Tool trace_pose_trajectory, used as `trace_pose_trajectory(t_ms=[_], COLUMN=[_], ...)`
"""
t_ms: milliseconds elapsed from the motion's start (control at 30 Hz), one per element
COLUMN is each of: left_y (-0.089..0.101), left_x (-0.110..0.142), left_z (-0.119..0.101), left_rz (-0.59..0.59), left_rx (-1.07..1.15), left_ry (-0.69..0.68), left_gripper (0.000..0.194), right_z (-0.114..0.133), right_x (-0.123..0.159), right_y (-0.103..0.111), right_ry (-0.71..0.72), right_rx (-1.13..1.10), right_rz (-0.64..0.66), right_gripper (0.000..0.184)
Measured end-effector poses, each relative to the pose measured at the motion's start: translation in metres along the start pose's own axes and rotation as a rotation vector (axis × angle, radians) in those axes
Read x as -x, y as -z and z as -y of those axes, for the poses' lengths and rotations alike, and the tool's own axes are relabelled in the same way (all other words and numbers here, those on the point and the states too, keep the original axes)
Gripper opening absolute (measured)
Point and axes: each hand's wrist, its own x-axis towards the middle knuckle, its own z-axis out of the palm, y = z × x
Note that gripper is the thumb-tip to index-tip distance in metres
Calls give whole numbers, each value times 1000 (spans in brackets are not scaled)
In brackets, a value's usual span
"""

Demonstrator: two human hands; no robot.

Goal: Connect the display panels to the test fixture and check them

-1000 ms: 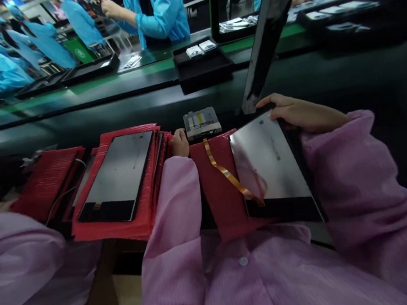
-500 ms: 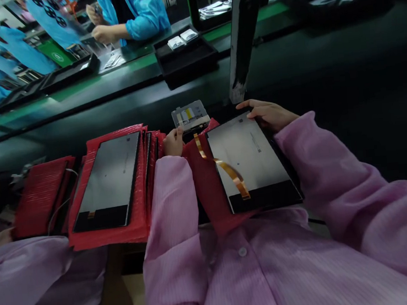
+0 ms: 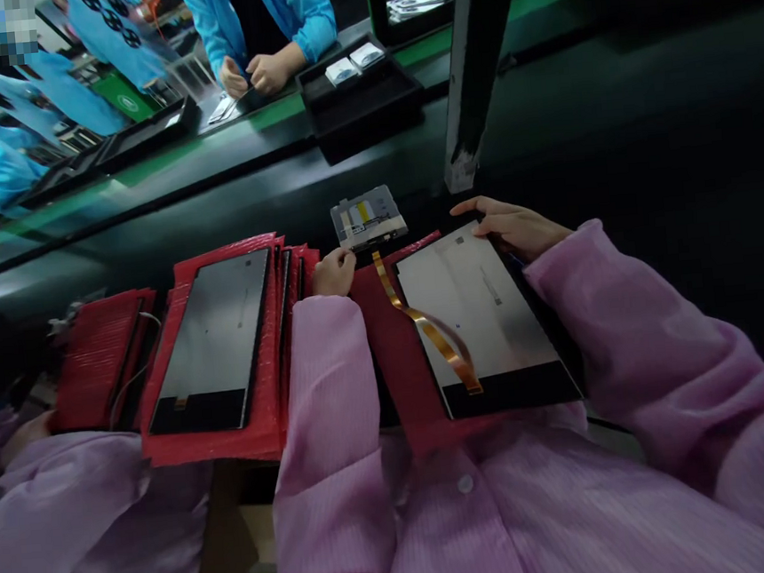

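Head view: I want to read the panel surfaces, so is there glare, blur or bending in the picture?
Head view: pale glare washes the panel under the right hand; the left hand is sharp; the belt beyond is dark; straight edges such as the post lean, from a wide lens; a top-left patch is pixelated.

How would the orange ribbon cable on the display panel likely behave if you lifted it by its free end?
The ribbon cable is thin and arches above the display panel, so it is probably floppy and light. One end stays fixed near the panel's dark edge, so tugging might damage it.
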Motion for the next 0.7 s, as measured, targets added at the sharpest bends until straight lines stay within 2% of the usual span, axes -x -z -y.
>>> trace_pose_trajectory(t_ms=[67,233,600,700], left_y=[4,7,-1,-3], left_x=[4,7,9,7], left_z=[-2,1,-2,-1], left_rz=[72,187,178,160], left_rx=[-2,9,26,25], left_ry=[-15,-100,-330,-417], left_gripper=[26,53,61,56], right_z=[-2,-6,-9,-10], right_x=[-2,-6,-7,-7], right_y=[0,2,3,3], right_ry=[-9,-1,-42,-46], right_rx=[-1,-24,-39,-31], right_rz=[0,-7,-6,0], right_gripper=[46,45,47,45])
